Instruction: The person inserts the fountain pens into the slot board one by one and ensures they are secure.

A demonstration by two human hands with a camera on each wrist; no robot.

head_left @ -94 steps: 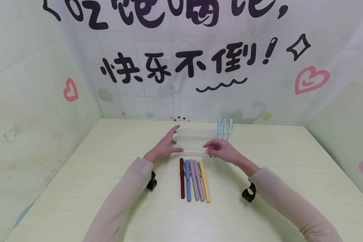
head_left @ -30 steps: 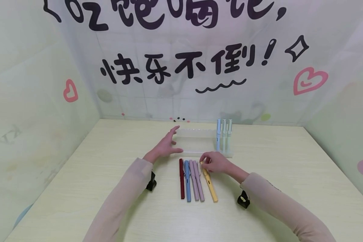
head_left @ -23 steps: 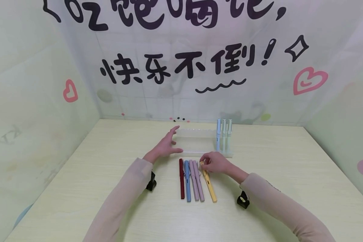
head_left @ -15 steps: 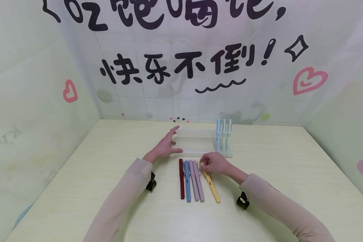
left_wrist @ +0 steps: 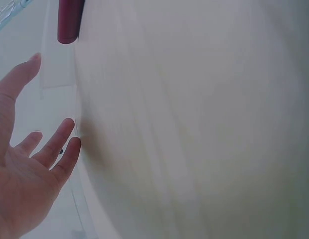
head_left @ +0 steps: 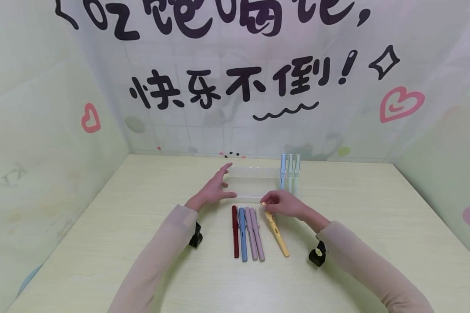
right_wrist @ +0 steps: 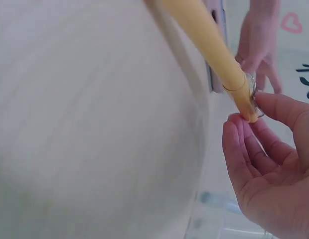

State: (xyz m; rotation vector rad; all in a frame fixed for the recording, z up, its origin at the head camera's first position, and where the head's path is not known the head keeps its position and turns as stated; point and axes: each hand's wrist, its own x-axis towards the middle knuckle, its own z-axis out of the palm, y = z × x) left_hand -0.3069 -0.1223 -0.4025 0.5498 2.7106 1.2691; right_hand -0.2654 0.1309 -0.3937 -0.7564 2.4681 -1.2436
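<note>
So the right hand has the yellow pen pinched between thumb and fingertips right up at the clip end, with the barrel slanting back toward the near right; can't tell whether the near end is touching the table. The left hand is loose and spread round the left end of the clear rack, thumb by the near edge and fingers toward the far side, not really clamping anything. Just near of the rack, left of the yellow one, lie a dark red pen, a blue pen and two mauve pens, and at the rack's right end a light blue pen and two pale green pens stand upright. My worry would be that pinch: it's so close to the tip that the long free end could swing, twist the pen out of the fingers or clip the nearest mauve one. The rack looks light, so a bump with only that relaxed left hand there could make it skid or rattle the standing pens. Material-wise, the pens look like smooth plastic tubes, the yellow one with a bent-wire metal clip; the rack is see-through with a wavy far rail, and the table's pale, faintly wood-grained and probably slick.
</note>
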